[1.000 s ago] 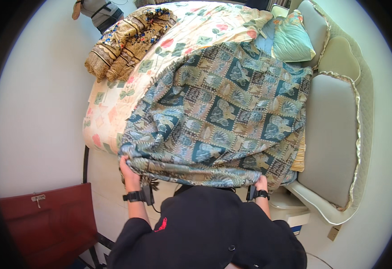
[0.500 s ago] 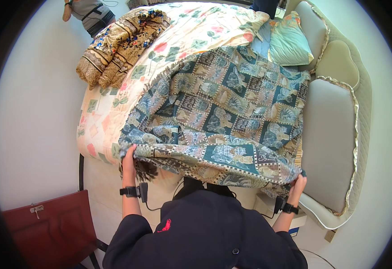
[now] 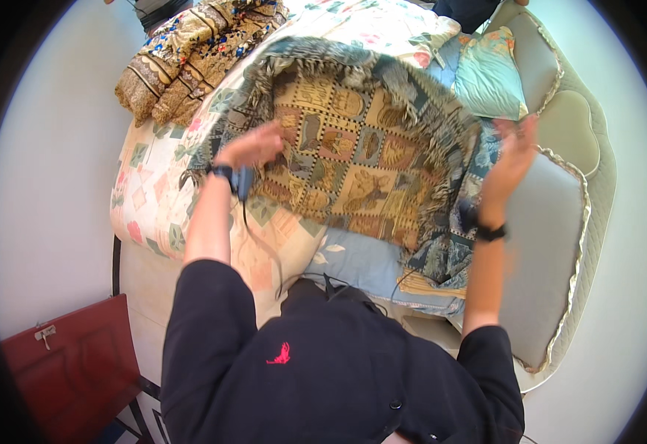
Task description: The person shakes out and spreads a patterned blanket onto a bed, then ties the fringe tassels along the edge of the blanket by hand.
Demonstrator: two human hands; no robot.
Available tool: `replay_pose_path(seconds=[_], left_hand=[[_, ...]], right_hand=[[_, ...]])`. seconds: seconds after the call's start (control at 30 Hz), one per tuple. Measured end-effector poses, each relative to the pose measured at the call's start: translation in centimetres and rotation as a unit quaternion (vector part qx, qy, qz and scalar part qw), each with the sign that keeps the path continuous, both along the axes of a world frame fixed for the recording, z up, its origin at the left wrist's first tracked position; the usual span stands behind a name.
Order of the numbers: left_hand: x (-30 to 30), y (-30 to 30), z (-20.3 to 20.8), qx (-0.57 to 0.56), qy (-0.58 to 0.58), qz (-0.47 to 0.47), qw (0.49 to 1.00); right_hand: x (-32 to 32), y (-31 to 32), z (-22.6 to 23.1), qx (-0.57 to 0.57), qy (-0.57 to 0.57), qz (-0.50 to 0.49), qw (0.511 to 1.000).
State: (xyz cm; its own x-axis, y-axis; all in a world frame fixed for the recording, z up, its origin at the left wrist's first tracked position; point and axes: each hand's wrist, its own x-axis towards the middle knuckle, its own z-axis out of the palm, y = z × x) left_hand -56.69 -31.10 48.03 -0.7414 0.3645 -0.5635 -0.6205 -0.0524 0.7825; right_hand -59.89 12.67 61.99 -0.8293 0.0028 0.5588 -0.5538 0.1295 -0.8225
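Note:
A woven patchwork blanket (image 3: 349, 152) with a fringe lies folded over on the bed, its tan reverse face up in the middle and its blue-green face showing round the edges. My left hand (image 3: 253, 146), smeared by motion, is over the blanket's left part with its fingers stretched out and nothing in them. On the other side my right hand (image 3: 514, 155) is raised beside the blanket's right edge, fingers apart, also blurred and holding nothing.
A brown and gold patterned cover (image 3: 190, 63) is heaped at the far left of the flowered quilt (image 3: 157, 185). A pale green pillow (image 3: 490, 74) lies near the padded headboard (image 3: 549, 259). A red door-like panel (image 3: 79, 370) stands lower left. Another person (image 3: 471, 11) is at the far side.
Both hands have let go of the blanket's near edge and moved forward. That edge has gone over away from me, baring the tan reverse and the blue sheet near me.

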Motion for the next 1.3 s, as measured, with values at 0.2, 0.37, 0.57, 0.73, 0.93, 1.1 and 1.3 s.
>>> replay_pose_path(seconds=[0.2, 0.37, 0.57, 0.73, 0.93, 1.1, 1.3], left_hand=[[13.5, 1.9, -20.0, -0.096, -0.238, 0.306, 0.917], [12.7, 1.4, -24.8, -0.005, -0.182, 0.485, 0.855], [5.1, 1.5, -26.1, 0.102, -0.091, 0.576, 0.806], [6.9, 0.7, -23.8, -0.072, -0.104, 0.612, 0.781], [12.4, 0.5, -13.0, -0.084, 0.023, 0.625, 0.775], [6.0, -0.5, 1.2, 0.187, 0.051, 0.53, 0.826], [14.2, 11.4, 12.3, 0.069, 0.192, 0.543, 0.815]], right_hand=[[13.3, -2.0, -28.8, -0.093, -0.626, 0.031, 0.774], [17.2, 2.5, -38.9, -0.51, -0.707, -0.176, 0.458], [14.4, 3.0, -43.7, -0.616, -0.609, -0.218, 0.449], [11.9, 2.3, -43.7, -0.569, -0.61, -0.188, 0.518], [7.5, 3.5, -33.5, -0.395, -0.615, -0.051, 0.681], [5.6, 8.6, -13.2, -0.1, -0.363, -0.182, 0.908], [8.9, 13.7, 2.1, -0.405, -0.142, -0.128, 0.894]])
